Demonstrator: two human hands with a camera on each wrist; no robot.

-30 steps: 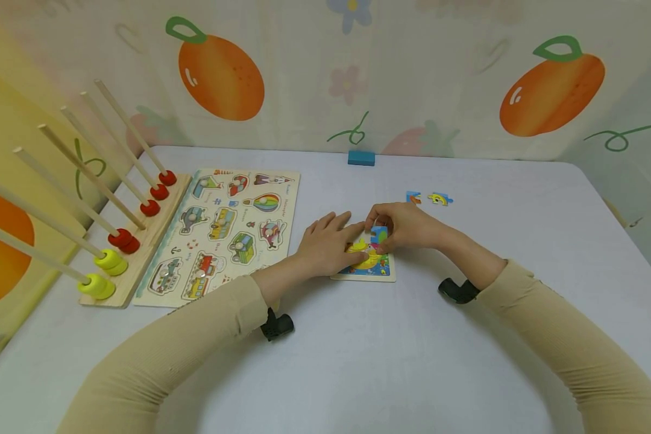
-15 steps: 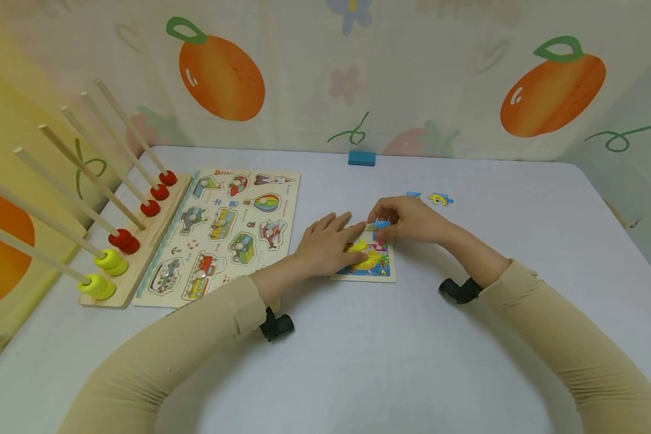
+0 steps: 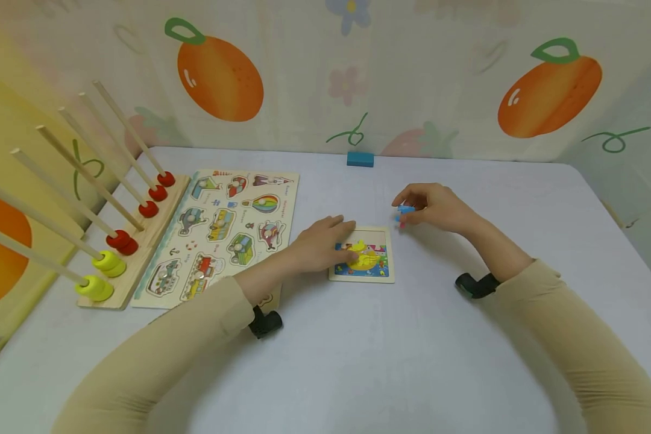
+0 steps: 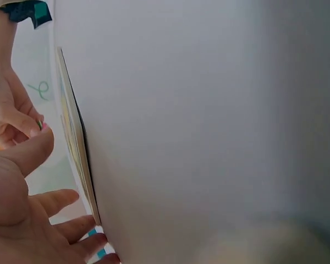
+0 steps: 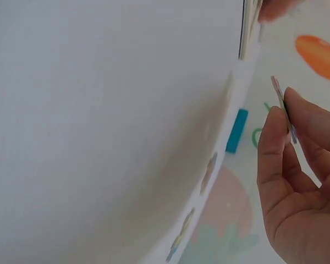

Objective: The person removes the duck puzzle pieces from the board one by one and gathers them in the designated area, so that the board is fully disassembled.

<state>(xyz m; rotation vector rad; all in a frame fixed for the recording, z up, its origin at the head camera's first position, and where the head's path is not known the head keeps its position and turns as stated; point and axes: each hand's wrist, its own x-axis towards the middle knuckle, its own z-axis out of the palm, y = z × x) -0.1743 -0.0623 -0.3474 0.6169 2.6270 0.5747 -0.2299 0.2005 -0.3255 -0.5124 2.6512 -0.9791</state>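
A small square jigsaw puzzle [image 3: 364, 277] with a yellow duck picture lies in its wooden frame at mid-table; its upper part shows bare wood. My left hand [image 3: 322, 244] rests along its left side, fingers extended, thumb reaching over the picture. In the left wrist view the fingers of this hand [image 4: 30, 220] look spread and hold nothing. Up and right of the frame, my right hand [image 3: 436, 208] pinches a blue puzzle piece [image 3: 405, 210] between thumb and fingertips. The right wrist view shows this thin piece [image 5: 284, 110] edge-on, lifted off the table.
Two loose puzzle pieces, one [image 5: 208, 173] beyond the other [image 5: 181, 235], lie on the table in the right wrist view. A teal block [image 3: 360, 159] stands at the back edge. On the left are a vehicle peg board [image 3: 225, 199] and a bead rack [image 3: 157, 235] with tall rods.
My right hand has lifted the blue puzzle piece out of the frame and carried it up and right. My left hand has shifted slightly left, with its fingers drawn closer together.
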